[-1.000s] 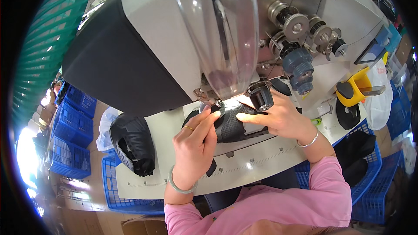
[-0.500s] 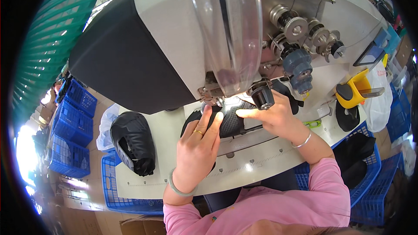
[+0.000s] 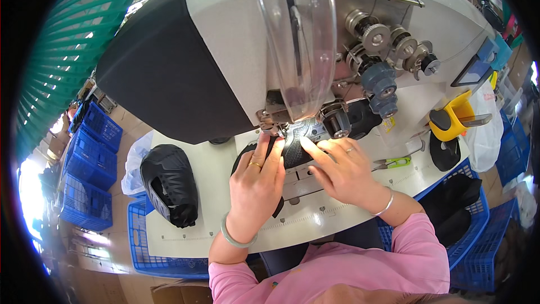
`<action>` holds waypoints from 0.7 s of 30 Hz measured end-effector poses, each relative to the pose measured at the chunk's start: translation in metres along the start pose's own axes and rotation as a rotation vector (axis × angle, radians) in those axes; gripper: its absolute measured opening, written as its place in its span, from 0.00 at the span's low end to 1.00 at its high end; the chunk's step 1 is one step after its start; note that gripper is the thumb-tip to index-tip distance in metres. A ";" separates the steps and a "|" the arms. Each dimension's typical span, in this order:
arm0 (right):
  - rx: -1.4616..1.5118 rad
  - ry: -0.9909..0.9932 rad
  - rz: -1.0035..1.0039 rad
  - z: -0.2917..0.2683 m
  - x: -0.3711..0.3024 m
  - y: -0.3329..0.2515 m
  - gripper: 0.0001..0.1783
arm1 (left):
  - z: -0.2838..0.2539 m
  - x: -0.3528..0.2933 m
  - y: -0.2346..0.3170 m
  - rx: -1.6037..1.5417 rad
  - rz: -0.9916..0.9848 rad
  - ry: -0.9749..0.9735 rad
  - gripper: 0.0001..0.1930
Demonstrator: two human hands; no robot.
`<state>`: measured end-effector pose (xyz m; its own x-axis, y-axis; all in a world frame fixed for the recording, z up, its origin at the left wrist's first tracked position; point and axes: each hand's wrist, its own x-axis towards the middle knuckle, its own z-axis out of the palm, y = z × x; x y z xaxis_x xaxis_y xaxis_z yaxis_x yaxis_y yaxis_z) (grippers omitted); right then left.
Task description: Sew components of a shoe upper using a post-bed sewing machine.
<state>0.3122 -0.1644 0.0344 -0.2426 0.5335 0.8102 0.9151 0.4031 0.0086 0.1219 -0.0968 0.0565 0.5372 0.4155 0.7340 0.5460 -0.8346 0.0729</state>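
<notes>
Head view: right hand (image 3: 346,173) now nearer body, more black upper (image 3: 295,153) showing.

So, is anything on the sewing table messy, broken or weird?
Nothing really stands out. The left hand and right hand touch a black shoe piece at the sewing machine, and a green tool lies beside the right hand. I see no spill or damage.

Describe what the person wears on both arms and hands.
Pink sleeves on both arms; no gloves. The left hand wears a golden ring and, at the wrist, a pale greenish bangle; the right hand a thin ring and silvery bangle.
</notes>
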 end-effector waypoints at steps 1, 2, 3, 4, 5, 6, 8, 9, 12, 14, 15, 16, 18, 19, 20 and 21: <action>0.011 -0.001 0.071 0.005 -0.001 -0.003 0.22 | 0.001 0.002 0.000 -0.008 -0.007 0.030 0.16; 0.005 -0.017 0.026 0.011 -0.005 0.004 0.24 | 0.001 0.004 -0.001 -0.010 -0.005 0.030 0.16; 0.005 -0.017 0.028 0.014 -0.007 0.009 0.24 | 0.000 0.006 -0.002 -0.082 -0.043 0.040 0.15; -0.009 0.003 -0.009 0.016 -0.008 0.013 0.24 | -0.001 0.008 -0.004 -0.153 -0.081 0.050 0.14; -0.022 0.023 -0.046 0.020 -0.008 0.017 0.25 | -0.005 0.011 -0.004 -0.153 -0.080 0.048 0.14; 0.011 0.068 -0.057 0.025 -0.008 0.021 0.23 | -0.010 0.015 -0.003 -0.263 -0.232 -0.020 0.14; 0.002 0.067 -0.061 0.024 -0.009 0.025 0.22 | -0.015 0.018 0.000 -0.388 -0.401 -0.118 0.13; -0.001 0.072 -0.076 0.024 -0.008 0.025 0.21 | -0.013 0.016 -0.002 -0.384 -0.402 -0.117 0.13; -0.006 0.085 -0.083 0.024 -0.005 0.024 0.21 | -0.007 0.007 -0.004 -0.245 -0.099 0.014 0.11; -0.021 0.076 -0.076 0.022 -0.005 0.022 0.21 | -0.008 0.007 -0.002 -0.243 -0.058 0.007 0.11; -0.030 0.066 -0.070 0.022 -0.004 0.022 0.21 | -0.009 0.006 -0.001 -0.242 -0.059 0.008 0.11; -0.030 0.066 -0.071 0.021 -0.003 0.021 0.21 | -0.009 0.005 0.000 -0.216 -0.047 -0.003 0.12; -0.040 0.062 -0.071 0.021 -0.002 0.021 0.21 | -0.009 0.004 0.000 -0.191 -0.034 -0.015 0.12; -0.040 0.062 -0.071 0.020 0.000 0.021 0.21 | -0.009 0.004 -0.001 -0.177 -0.030 -0.020 0.13; -0.032 0.063 -0.067 0.020 0.002 0.021 0.22 | -0.009 0.004 -0.001 -0.162 -0.026 -0.026 0.13; -0.024 0.065 -0.063 0.019 0.004 0.022 0.22 | -0.009 0.004 0.000 -0.163 -0.025 -0.026 0.13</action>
<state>0.3254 -0.1390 0.0267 -0.2790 0.4581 0.8440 0.9063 0.4161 0.0738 0.1183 -0.0981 0.0652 0.5423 0.4445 0.7130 0.4492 -0.8705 0.2010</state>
